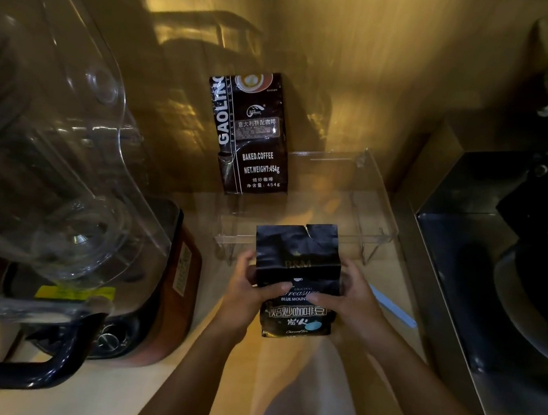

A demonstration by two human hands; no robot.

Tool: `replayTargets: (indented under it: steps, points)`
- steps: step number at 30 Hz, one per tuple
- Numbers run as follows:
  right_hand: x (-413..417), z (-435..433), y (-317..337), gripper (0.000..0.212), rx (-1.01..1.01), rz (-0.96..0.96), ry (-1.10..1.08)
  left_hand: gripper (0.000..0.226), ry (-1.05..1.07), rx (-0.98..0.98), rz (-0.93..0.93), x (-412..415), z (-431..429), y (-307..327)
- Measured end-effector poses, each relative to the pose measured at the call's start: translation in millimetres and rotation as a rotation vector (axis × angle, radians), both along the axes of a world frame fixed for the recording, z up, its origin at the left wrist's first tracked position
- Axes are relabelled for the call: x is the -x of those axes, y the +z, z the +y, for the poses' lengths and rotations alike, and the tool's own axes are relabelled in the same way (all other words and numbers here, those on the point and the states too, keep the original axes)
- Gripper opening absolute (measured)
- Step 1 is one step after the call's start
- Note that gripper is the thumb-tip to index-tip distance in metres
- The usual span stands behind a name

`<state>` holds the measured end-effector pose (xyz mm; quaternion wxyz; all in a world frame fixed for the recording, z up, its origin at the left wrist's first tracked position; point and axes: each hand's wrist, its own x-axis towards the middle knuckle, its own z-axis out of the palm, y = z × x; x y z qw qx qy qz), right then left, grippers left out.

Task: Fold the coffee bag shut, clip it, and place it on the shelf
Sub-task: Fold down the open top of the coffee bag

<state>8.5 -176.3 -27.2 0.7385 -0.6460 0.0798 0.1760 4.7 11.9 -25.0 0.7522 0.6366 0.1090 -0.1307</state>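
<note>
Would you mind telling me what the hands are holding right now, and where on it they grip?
Both the left hand and right hand hold the black coffee bag, gripping its two sides around mid-height.

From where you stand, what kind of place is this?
Probably a kitchen or café counter: a large clear plastic blender jug, a dark GAOLING baked-coffee bag on a clear acrylic shelf, and both hands holding a black coffee bag.

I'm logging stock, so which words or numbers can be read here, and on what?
Bag on shelf:
"GAOLING"
"BAKED.COFFEE"
"NET.WEIGHT:454g"
"454g"
Its small Chinese lines are too blurred.

Held bag:
"B&M", faint
"BLUE MOUNT", cut off by the right hand
Its script lines are unclear.

Blender stickers: unreadable.
</note>
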Motion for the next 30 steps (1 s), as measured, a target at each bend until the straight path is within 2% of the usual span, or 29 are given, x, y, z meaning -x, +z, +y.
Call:
replayTargets:
  steps: [3,5,8,11,15,19,22,24,26,29,30]
  points:
    - [0.4,2.1,-0.2,0.049,0.151,-0.049,0.049,0.032,-0.163,-0.065,-0.009,-1.1,-1.4,2.6]
    - [-0.7,2.7,-2.0,0.048,0.291,-0.058,-0.012,0.026,-0.165,-0.083,-0.008,-0.3,-5.3,2.8]
    - [0.9,0.0,-0.5,0.052,0.143,-0.058,0.026,0.026,-0.143,-0.085,0.001,3.3,-8.8,4.3]
    - [8.1,0.7,1.7,0.042,0.028,-0.046,0.086,0.029,-0.16,-0.086,-0.008,6.8,-8.3,4.2]
    - [15.6,5.5,-0.2,0.035,0.009,-0.058,0.029,0.028,-0.166,-0.078,-0.036,12.4,-9.5,5.2]
    - [17.4,9.7,1.4,0.039,0.001,-0.125,-0.058,0.033,-0.098,-0.115,-0.056,15.7,-14.2,7.1]
    - [14.6,10.4,2.8,0.033,0.008,-0.216,-0.057,0.019,-0.09,-0.173,-0.167,13.4,-14.4,6.4]
    - [13.5,10.9,4.6,0.032,0.014,-0.235,-0.07,0.02,-0.09,-0.173,-0.227,12.8,-14.7,6.7]
    - [14.3,9.8,4.1,0.025,-0.011,-0.177,-0.097,0.019,-0.091,-0.148,-0.189,14.3,-15.6,8.3]
    - [18.1,9.7,2.8,0.006,-0.093,-0.022,-0.138,0.01,-0.099,-0.044,-0.039,18.4,-17.2,11.3]
    - [19.1,9.8,1.8,0.005,-0.117,0.017,-0.144,0.014,-0.095,-0.018,0.01,18.5,-17.1,9.6]
